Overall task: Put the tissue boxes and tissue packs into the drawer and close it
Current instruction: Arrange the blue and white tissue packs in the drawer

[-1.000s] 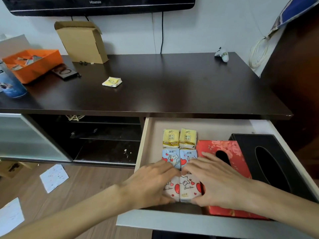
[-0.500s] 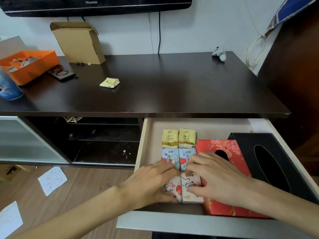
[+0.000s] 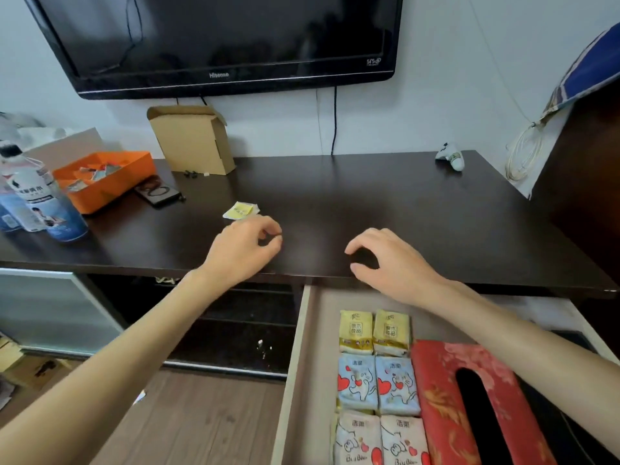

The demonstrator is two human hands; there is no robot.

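Observation:
The drawer (image 3: 295, 370) stands pulled out at lower right. Inside it lie several tissue packs in pairs: yellow ones (image 3: 374, 331) at the back, blue heart-printed ones (image 3: 377, 384) in the middle, white ones (image 3: 380, 439) at the front. A red tissue box (image 3: 443, 397) lies to their right, and a black tissue box (image 3: 570, 441) shows past my right forearm. A small yellow tissue pack (image 3: 241, 210) rests on the dark tabletop (image 3: 335, 203). My left hand (image 3: 245, 251) hovers just in front of it, fingers curled, empty. My right hand (image 3: 392, 263) hovers over the tabletop's front edge, empty.
At the left of the tabletop stand an orange tray (image 3: 107, 179), a water bottle (image 3: 40, 199), a dark phone (image 3: 157, 194) and an open cardboard box (image 3: 194, 139). A small white figure (image 3: 451, 156) sits at the back right. A television (image 3: 218, 41) hangs above.
Both hands have left the tissue packs in the drawer and risen to the tabletop. The view has tilted upward, showing more of the television.

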